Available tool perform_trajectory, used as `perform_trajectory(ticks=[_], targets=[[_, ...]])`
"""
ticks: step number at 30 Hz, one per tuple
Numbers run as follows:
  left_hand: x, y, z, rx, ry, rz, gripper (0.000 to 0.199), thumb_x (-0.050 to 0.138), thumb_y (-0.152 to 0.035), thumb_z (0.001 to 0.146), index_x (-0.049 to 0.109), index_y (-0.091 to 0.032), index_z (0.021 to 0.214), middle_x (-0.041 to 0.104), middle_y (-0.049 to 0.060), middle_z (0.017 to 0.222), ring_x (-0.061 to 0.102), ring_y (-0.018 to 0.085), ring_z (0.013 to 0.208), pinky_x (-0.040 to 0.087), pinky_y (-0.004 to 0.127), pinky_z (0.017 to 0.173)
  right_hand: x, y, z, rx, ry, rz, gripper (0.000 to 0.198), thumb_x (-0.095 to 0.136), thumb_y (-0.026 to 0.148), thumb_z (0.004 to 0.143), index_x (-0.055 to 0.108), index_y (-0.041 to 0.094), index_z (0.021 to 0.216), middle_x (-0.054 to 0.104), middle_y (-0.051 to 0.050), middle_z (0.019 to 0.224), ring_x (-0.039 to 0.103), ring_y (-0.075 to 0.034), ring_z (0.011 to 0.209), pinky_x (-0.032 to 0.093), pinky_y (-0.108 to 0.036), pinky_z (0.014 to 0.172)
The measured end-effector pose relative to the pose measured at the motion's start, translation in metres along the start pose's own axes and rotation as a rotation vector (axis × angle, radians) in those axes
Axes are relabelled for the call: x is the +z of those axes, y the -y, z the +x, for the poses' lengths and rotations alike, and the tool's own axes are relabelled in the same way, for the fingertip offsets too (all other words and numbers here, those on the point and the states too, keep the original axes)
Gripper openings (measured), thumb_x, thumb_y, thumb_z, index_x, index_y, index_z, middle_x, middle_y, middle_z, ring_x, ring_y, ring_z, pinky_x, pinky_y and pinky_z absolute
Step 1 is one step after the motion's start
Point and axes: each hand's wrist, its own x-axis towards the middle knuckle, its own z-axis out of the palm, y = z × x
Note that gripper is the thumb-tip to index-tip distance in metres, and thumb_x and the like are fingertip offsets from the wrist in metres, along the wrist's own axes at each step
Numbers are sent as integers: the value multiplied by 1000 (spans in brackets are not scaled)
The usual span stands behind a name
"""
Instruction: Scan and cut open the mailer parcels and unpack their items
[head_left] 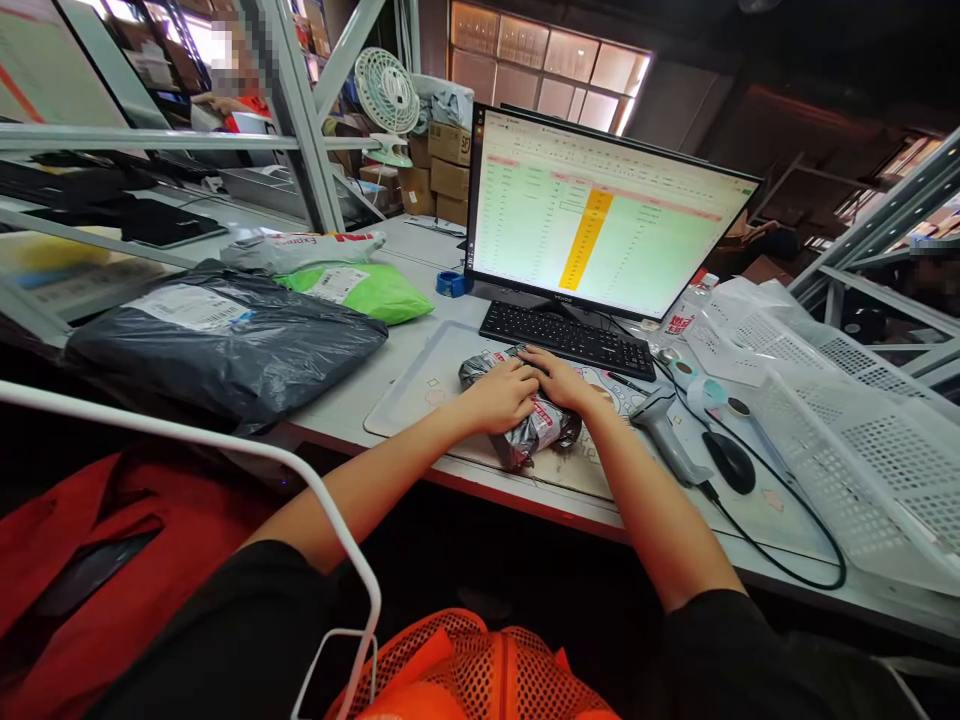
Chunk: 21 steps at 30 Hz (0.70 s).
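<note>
A small grey plastic-wrapped parcel (538,430) with red and white print lies on the desk mat (420,385) before me. My left hand (504,396) is on its left part, with the fingers bent over the wrapping. From the other side my right hand (556,380) holds its far right part, the fingertips close to those of my left hand. Both hands cover much of the parcel's top. Just behind stands a black keyboard (566,338), below a lit monitor (600,215) showing a spreadsheet.
A large dark parcel (247,350), a green parcel (390,292) and a white-grey parcel (289,252) lie to the left. To the right are a barcode scanner (670,440), a mouse (729,462), cables and a white perforated basket (840,460). A white metal rail (330,485) crosses the near left.
</note>
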Motion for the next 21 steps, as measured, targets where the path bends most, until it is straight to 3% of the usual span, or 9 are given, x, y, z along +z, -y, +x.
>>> perform_trajectory(ticks=[4,10,16,21], targets=[[-2,-5,-3,20,6,-44,21,50,-19,99,69,-12,105,69,14,108,63,29,108,51,42,102,5,-5,-2,-2,-39,67,50,51,16,100,67,19,148,49,-10,165,47,-24,154,27,-46,134],[-7,-14,-8,-108,67,3,29,44,-26,105,67,-11,115,72,14,102,69,30,98,53,40,86,11,-7,-6,20,-71,118,47,51,18,102,69,23,145,51,-6,163,47,-22,153,28,-46,134],[-4,-14,-8,-82,67,153,46,47,-34,106,67,-1,131,66,24,129,60,36,123,45,47,111,9,-9,-9,12,-60,170,50,47,17,103,65,20,149,50,-7,163,44,-19,155,25,-42,135],[2,-14,-12,-90,53,128,45,45,-28,106,65,1,135,65,24,131,59,35,123,44,47,112,8,-7,-10,16,-60,158,50,46,16,103,63,17,150,50,-9,163,44,-19,155,25,-43,135]])
